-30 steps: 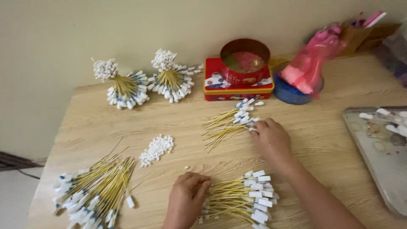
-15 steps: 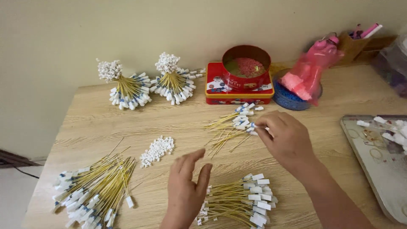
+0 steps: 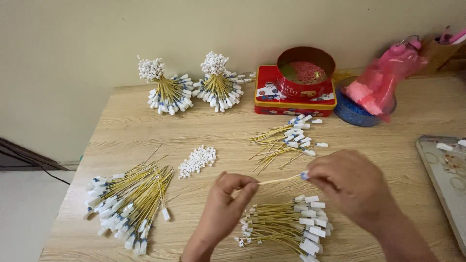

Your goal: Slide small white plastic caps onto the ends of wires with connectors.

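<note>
holding one yellow wire (image 3: 280, 180) stretched between both hands over the table (image 3: 126, 131): left hand (image 3: 224, 204) pinching the bare end between thumb and fingers, right hand (image 3: 352, 187) gripping the end with the white tag. lying just below the hands, a near pile (image 3: 286, 225) of wires, white tags on one end and small caps on the other, likely the finished ones. sitting just beyond the hands, a loose pile (image 3: 286, 140) of tagged wires, probably waiting their turn. resting left of that, a heap of small white caps (image 3: 196, 161), plenty remaining. spreading at the left edge, a big pile (image 3: 128, 204) of tagged wires. standing at the back, two tied bundles (image 3: 189, 87), seemingly complete. further right, a red tin (image 3: 291, 99) carrying a red bowl (image 3: 306, 73), a pink bag (image 3: 383, 82), a tray (image 3: 439, 174) at the right edge. judging by the piles, somewhere around midway, much remaining.
</note>
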